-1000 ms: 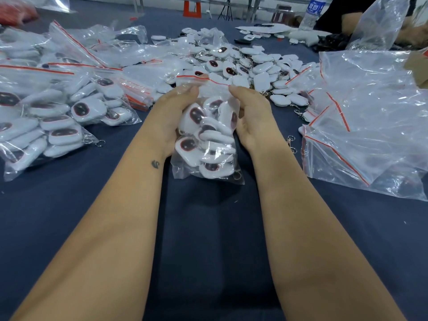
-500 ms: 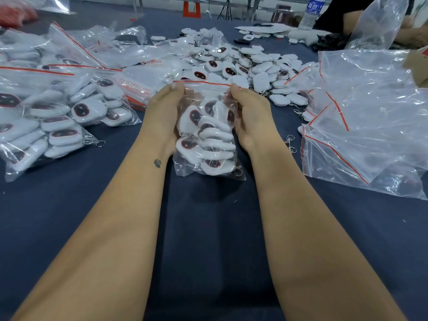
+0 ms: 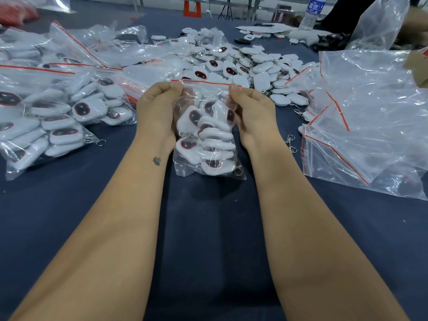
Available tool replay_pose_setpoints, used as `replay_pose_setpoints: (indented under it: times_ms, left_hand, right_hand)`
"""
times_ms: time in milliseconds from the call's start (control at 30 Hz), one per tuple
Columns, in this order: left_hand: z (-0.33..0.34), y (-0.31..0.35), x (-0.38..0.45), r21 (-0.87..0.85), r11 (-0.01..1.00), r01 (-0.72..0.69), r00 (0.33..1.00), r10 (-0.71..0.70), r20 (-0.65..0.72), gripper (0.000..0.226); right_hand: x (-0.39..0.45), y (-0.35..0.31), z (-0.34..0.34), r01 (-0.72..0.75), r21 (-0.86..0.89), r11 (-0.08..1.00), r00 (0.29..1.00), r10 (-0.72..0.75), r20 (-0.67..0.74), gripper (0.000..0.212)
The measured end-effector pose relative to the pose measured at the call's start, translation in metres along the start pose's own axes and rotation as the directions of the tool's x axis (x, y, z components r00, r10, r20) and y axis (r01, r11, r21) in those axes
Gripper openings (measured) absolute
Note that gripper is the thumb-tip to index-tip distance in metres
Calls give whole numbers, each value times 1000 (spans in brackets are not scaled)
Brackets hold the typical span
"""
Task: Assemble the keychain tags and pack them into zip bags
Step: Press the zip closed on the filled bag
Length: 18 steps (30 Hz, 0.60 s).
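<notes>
Both forearms stretch out over the dark blue counter (image 3: 208,228); between the 2 hands stands a clear zip bag (image 3: 206,137) stuffed with white tags (image 3: 208,133), its bottom resting on the counter and its red-striped top edge pulled taut; the left hand (image 3: 157,107) pinches the top left corner of the bag, fingers curled around the plastic; the right hand (image 3: 252,110) pinches the top right corner the same way, thumb on the near side; whether the zip is fully closed I cannot tell.

Just behind the bag lies a loose heap of tags (image 3: 243,66), white shells with dark oval faces rimmed in red, many with metal rings and clasps; 2 clasps (image 3: 290,142) lie on the counter just beside the right wrist.

To the left sit filled bags (image 3: 58,121) piled against one another; to the right, a stack of empty bags (image 3: 370,126) with red strips, crumpled and overlapping.

At the far right edge stands a water bottle (image 3: 312,12); another person's arm (image 3: 414,24) shows near it behind a raised plastic bag.
</notes>
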<state>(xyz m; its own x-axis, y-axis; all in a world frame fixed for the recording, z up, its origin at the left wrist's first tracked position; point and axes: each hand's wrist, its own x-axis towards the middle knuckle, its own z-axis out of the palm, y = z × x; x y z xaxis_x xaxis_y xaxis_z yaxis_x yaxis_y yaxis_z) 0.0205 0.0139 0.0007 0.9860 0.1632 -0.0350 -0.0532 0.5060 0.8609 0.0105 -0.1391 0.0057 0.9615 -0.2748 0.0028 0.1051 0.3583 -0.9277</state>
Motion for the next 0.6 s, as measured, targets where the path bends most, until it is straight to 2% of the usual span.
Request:
replay_pose_setpoints:
  times_ms: [100,267,333,433,600]
  left_hand:
    - [1,-1,1,-23,1000,5,1000,-6,-30,22]
    - [1,0,-1,-61,998,34,998,-37,-48,40]
    - [0,1,-2,-66,997,43,995,-48,-83,35]
    - [0,1,-2,-21,999,36,992,-38,-121,21]
    - [-1,-3,-1,90,996,-14,992,26,-127,26]
  right_hand:
    - [-1,-1,2,-8,15,1000,1000,8,18,19]
    - [-1,0,3,-39,-43,998,999,39,19,24]
    - [0,2,3,-43,-81,996,999,45,20,23]
    - [2,4,2,-30,-120,992,999,31,7,25]
    - [3,6,4,1,-156,988,999,4,35,26]
